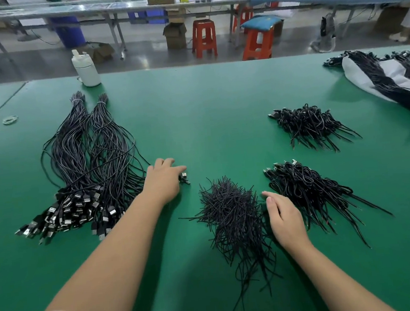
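On the green table, two long bundles of black USB cables lie at the left, plugs toward me. My left hand lies at their right edge, fingers over a single USB plug; whether it grips the plug is hidden. A heap of short black twist ties sits in the middle. Beside that heap rests my right hand, fingers straight, touching its right side. Two piles of coiled, tied cables lie at the right: a near pile and a far pile.
A white bottle stands at the table's far left edge, with rubber bands nearby. A white bag of more cables lies at the far right. Red stools and other benches stand across the aisle.
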`<action>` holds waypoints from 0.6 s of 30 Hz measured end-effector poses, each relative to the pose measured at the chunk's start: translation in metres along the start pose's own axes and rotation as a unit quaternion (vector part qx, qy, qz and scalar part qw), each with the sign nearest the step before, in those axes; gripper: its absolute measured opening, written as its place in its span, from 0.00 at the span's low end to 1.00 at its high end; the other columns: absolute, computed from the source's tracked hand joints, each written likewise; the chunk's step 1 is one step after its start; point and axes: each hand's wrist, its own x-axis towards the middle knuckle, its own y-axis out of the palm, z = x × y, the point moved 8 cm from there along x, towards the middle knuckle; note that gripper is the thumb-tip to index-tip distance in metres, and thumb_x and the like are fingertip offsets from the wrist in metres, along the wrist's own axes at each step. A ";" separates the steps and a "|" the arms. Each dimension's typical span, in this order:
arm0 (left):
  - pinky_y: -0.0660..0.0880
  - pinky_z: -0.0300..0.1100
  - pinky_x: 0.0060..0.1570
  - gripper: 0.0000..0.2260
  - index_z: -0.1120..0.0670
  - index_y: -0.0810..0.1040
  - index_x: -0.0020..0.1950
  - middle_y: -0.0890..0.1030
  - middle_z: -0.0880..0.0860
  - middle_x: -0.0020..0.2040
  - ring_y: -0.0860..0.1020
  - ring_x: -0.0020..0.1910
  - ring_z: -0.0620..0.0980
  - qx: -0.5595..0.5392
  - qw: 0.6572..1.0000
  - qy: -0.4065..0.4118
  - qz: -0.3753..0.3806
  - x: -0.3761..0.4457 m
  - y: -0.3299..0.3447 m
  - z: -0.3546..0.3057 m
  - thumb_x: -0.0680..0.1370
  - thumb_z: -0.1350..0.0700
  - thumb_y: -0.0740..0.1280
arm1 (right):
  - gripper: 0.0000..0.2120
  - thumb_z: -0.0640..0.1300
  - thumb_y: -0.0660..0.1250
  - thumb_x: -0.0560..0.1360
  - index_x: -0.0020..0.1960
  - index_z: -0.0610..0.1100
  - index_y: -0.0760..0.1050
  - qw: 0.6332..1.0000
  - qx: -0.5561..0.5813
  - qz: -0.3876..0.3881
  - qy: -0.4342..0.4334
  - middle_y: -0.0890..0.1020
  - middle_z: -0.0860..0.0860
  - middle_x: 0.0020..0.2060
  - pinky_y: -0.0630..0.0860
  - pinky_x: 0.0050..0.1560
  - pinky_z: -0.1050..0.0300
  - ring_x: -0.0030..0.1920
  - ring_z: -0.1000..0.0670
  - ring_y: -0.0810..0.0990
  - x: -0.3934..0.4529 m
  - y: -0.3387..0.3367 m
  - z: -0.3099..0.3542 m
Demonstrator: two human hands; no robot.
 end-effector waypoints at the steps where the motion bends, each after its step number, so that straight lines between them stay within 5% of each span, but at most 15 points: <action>1: 0.62 0.55 0.68 0.23 0.40 0.71 0.72 0.65 0.54 0.75 0.61 0.72 0.57 0.010 1.000 -0.001 0.016 0.005 0.005 -0.002 0.79 0.59 0.60 | 0.17 0.46 0.55 0.84 0.67 0.43 0.77 1.000 0.003 -0.001 0.001 0.79 0.52 0.61 0.66 0.67 0.58 0.63 0.56 0.73 0.000 0.000 0.000; 7: 0.66 0.48 0.57 0.11 0.45 0.81 0.60 0.80 0.49 0.59 0.73 0.60 0.53 0.008 0.996 0.031 -0.088 0.008 0.009 -0.013 0.81 0.55 0.63 | 0.16 0.46 0.56 0.84 0.66 0.44 0.77 1.000 0.006 0.004 0.002 0.79 0.55 0.59 0.68 0.66 0.58 0.63 0.56 0.74 -0.001 0.000 0.000; 12: 0.78 0.47 0.44 0.08 0.52 0.83 0.56 0.85 0.51 0.46 0.82 0.45 0.55 -0.141 0.976 -0.009 -0.168 -0.020 -0.016 -0.006 0.81 0.55 0.65 | 0.15 0.46 0.57 0.84 0.65 0.44 0.78 1.000 0.022 0.000 0.007 0.78 0.56 0.57 0.66 0.64 0.59 0.62 0.56 0.74 0.000 -0.001 0.001; 18: 0.70 0.29 0.31 0.05 0.48 0.78 0.45 0.82 0.43 0.37 0.78 0.30 0.36 -0.353 0.929 -0.036 -0.100 -0.088 -0.017 -0.030 0.81 0.55 0.66 | 0.17 0.49 0.56 0.84 0.66 0.44 0.77 0.998 0.048 0.003 0.028 0.80 0.53 0.60 0.70 0.68 0.52 0.63 0.54 0.75 -0.001 -0.004 0.000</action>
